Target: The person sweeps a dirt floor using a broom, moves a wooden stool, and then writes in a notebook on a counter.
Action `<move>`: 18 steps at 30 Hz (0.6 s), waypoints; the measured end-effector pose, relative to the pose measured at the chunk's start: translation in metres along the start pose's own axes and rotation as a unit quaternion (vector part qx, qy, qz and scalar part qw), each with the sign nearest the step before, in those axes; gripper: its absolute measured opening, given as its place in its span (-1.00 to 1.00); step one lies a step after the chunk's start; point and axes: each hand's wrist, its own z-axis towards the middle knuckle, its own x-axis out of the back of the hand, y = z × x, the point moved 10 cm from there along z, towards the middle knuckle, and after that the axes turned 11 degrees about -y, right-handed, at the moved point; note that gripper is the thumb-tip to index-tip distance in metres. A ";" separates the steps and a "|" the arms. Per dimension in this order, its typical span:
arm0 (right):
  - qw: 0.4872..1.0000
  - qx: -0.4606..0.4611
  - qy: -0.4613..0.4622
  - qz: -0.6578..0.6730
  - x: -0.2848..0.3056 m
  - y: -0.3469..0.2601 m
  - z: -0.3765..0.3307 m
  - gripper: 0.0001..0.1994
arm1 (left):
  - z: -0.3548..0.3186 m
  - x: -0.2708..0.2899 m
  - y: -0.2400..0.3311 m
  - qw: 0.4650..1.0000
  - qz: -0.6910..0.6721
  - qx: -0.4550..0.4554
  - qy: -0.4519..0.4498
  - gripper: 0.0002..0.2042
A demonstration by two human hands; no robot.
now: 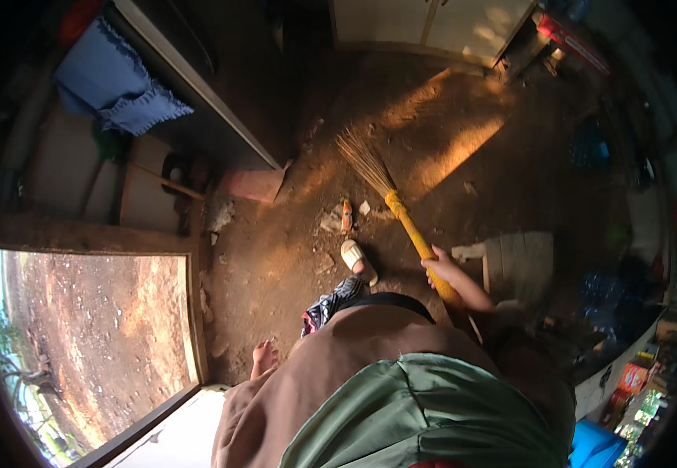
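Right hand [441, 269]: four o'clock from view centre, fingers wrapped round the broom's yellow handle
Left hand [263, 357]: seven o'clock, fingers slightly apart, holding nothing
Broom [408, 222]: slants from four o'clock, bristles toward twelve
Slipper [349, 250]: six o'clock, cream
Orange packet [346, 217]: beyond the slipper
Cupboard [385, 22]: twelve o'clock, pale doors

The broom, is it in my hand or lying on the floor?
In hand: your right hand is wrapped around the yellow handle of the broom.

A frayed blue cloth [108, 74] hangs at upper left, pale cabinet doors [389, 22] at top centre.
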 end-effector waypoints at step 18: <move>0.988 0.073 -0.049 -0.128 0.156 -0.315 0.216 -0.68 | -0.009 -0.110 0.313 0.971 -0.097 -0.213 0.056 -0.59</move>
